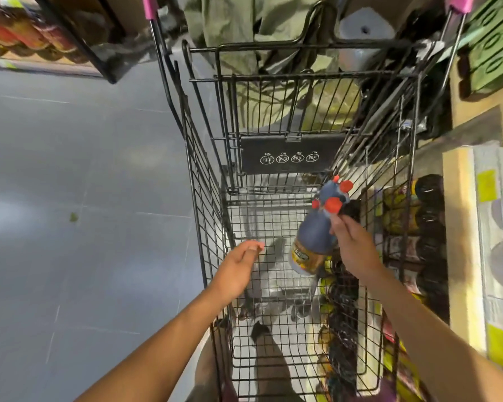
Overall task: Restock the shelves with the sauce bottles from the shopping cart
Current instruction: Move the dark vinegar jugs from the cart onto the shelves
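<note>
Seen from above: the right hand (353, 245) grips dark sauce bottles (317, 227) by their red-capped necks, perhaps three, blurred, hanging over the wire cart (212, 227). The left hand (240, 265) hovers loosely open, empty, beside the bottles.

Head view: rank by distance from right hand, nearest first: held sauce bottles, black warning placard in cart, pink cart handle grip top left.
From the right hand:
1. Sauce bottles, held in it, over the cart's right side.
2. Black warning placard, on the cart's far flap, centre.
3. Pink handle grip, top left.
</note>
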{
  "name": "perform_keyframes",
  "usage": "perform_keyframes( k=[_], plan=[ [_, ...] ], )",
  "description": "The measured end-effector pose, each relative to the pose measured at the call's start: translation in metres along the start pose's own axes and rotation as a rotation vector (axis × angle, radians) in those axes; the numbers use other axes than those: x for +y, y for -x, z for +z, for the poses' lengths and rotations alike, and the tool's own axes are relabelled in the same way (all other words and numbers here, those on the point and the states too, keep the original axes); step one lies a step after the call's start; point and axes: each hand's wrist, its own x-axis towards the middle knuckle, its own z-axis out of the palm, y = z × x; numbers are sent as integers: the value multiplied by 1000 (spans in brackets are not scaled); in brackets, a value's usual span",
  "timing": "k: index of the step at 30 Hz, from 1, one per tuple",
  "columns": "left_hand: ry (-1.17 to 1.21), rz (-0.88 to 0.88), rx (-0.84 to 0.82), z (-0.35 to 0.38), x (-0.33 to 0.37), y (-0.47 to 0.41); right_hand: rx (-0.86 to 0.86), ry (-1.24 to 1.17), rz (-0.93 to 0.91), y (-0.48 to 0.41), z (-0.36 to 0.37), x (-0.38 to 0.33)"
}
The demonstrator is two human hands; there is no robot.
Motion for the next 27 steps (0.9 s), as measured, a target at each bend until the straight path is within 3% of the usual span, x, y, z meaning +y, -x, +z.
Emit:
perform_keyframes(
  k=[4, 9, 12, 16, 20, 27],
  plan=[
    [61, -40, -70, 1, 39, 1, -94, -190, -48, 9, -7, -61],
    [486, -155, -261, 4, 73, 15, -128, -300, -18, 19, 12, -97],
    [516, -149, -303, -6, 70, 25, -132, -395, 95, 15, 23, -93],
    [465, -102, -198, -24, 65, 24, -111, -643, 332, -10, 27, -52],
    [454, -42, -35, -47, 76, 20, 117, -464, 460, -53, 9, 7],
    [477, -52, 74, -80, 79, 10, 72, -203, 567, -116, -19, 44]
  ],
)
